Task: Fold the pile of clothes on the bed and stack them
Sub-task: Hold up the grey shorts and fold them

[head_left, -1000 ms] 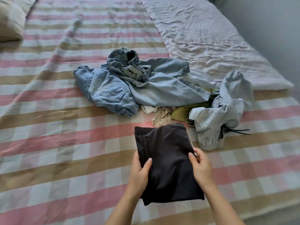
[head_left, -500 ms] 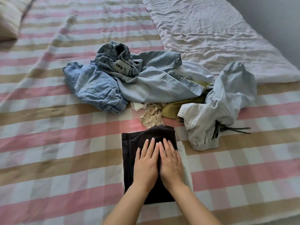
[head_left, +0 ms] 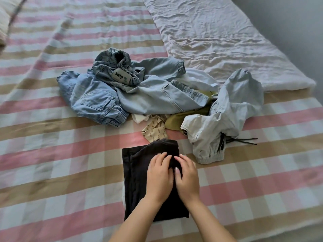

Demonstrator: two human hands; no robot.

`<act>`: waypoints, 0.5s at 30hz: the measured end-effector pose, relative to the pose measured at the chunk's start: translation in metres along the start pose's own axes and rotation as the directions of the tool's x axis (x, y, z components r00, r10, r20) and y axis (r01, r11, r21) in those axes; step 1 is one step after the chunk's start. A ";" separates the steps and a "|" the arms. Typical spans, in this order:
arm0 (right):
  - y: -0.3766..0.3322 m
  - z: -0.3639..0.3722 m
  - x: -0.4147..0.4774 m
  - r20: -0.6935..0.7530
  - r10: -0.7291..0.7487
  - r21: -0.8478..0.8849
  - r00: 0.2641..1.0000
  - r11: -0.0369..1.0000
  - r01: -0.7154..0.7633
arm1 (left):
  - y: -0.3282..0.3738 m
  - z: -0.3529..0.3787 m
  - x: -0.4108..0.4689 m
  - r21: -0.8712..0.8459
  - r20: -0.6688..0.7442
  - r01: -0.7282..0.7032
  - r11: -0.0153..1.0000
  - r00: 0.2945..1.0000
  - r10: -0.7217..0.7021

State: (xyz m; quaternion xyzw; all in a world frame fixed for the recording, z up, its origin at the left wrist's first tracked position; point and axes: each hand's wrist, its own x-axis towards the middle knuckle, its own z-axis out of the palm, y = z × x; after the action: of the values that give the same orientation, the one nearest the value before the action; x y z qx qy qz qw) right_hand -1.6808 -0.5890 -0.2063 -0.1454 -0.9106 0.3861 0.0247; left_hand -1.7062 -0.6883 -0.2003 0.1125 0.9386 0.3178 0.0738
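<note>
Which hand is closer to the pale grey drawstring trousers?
Right. The right hand grips the folded black garment just left of the pale grey trousers; the left hand lies beside it, farther off.

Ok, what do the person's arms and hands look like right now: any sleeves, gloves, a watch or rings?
Both arms are bare. The left hand and right hand wear no gloves, and no rings show. The left forearm and right forearm carry no sleeve, watch or bracelet as far as the frame's lower edge.
</note>
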 end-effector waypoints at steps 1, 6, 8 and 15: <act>0.001 -0.014 -0.001 -0.088 0.108 0.119 0.990 0.988 -0.098 | 0.016 -0.002 0.003 -0.140 0.000 -0.016 0.990 1.000 0.016; 0.032 -0.066 0.016 0.050 0.754 0.685 0.654 0.451 -0.573 | 0.076 0.015 0.036 -0.422 0.315 0.267 0.867 0.939 -0.136; 0.050 -0.076 0.028 0.192 0.820 0.747 0.540 0.235 -0.622 | 0.084 0.033 0.049 -0.386 0.437 0.363 0.848 0.882 -0.178; 0.085 -0.079 0.046 0.390 0.719 0.823 0.575 0.008 -0.568 | 0.093 0.056 0.063 -0.663 0.453 0.496 0.560 0.862 -0.227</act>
State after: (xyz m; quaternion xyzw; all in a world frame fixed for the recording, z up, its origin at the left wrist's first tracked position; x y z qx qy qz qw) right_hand -1.6915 -0.4649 -0.2149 -0.5312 -0.3679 0.7630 -0.0165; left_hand -1.7403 -0.5679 -0.1914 -0.0779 0.6933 0.6370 0.3278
